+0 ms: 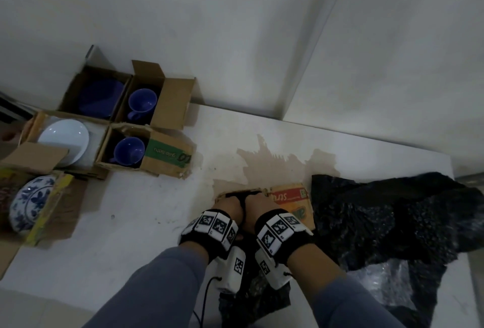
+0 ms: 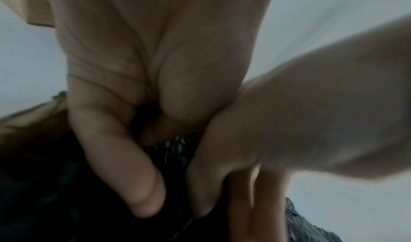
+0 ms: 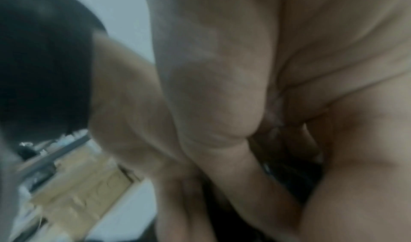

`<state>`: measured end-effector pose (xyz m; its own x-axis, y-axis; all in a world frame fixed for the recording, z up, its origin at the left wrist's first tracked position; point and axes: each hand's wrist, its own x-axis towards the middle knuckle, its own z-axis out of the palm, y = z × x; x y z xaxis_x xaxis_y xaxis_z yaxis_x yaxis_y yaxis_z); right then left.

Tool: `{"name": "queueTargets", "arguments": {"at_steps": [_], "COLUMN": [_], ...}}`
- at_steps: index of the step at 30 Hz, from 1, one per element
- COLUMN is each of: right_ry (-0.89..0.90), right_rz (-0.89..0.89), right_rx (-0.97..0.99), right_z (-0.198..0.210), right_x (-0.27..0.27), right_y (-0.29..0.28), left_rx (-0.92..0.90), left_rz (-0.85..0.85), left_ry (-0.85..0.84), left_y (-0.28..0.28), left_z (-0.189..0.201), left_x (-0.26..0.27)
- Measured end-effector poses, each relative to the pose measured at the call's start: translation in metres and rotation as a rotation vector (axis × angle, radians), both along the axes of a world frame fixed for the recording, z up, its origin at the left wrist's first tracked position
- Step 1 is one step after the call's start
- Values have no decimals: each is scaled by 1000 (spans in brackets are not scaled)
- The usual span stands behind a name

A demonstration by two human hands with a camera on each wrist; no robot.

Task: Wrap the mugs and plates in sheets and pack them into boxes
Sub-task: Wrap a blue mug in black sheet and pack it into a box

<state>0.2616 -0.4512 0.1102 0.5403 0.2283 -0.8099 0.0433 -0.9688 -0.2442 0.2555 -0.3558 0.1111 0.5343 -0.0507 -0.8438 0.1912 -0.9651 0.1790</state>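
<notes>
Both hands meet over an open cardboard box [image 1: 290, 200] with red and orange print, at the table's near middle. My left hand [image 1: 227, 206] and right hand [image 1: 262, 204] curl round a bundle of black bubble wrap [image 1: 242, 203] at the box mouth. What the bundle holds is hidden. In the left wrist view my left hand [image 2: 155, 140] curls its fingers onto the black wrap [image 2: 175, 150], with the right hand pressed against it. In the right wrist view my right hand [image 3: 278, 140] grips the dark wrap [image 3: 289, 175].
Several open boxes stand at the left: a dark blue plate [image 1: 98, 98], two blue mugs [image 1: 142, 102] [image 1: 129, 150], a white plate [image 1: 65, 139] and a blue-patterned plate [image 1: 30, 203]. Loose black bubble wrap sheets [image 1: 392, 222] lie to the right. White walls rise behind the table.
</notes>
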Motion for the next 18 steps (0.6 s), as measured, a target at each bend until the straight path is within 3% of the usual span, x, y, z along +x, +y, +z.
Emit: {"name": "queueTargets", "arguments": {"at_steps": [6, 8, 10, 13, 15, 18], "right_ry": [4, -100, -332, -612, -559, -518], "right_rz": [90, 99, 66, -14, 14, 45], "right_rx": [-36, -38, -10, 51, 70, 3], "right_z": [18, 32, 47, 54, 46, 34], "right_x": [2, 5, 10, 13, 10, -1], "right_y": [-8, -11, -19, -38, -46, -54], "left_rx": [-57, -90, -182, -146, -143, -116], "left_rz": [28, 27, 58, -170, -331, -482], "left_ry": [-29, -175, -338, -326, -294, -392], "left_y": [-4, -2, -3, -10, -18, -21], "left_z": [9, 14, 17, 30, 33, 32], "left_x": [-7, -10, -22, -47, -59, -69]}}
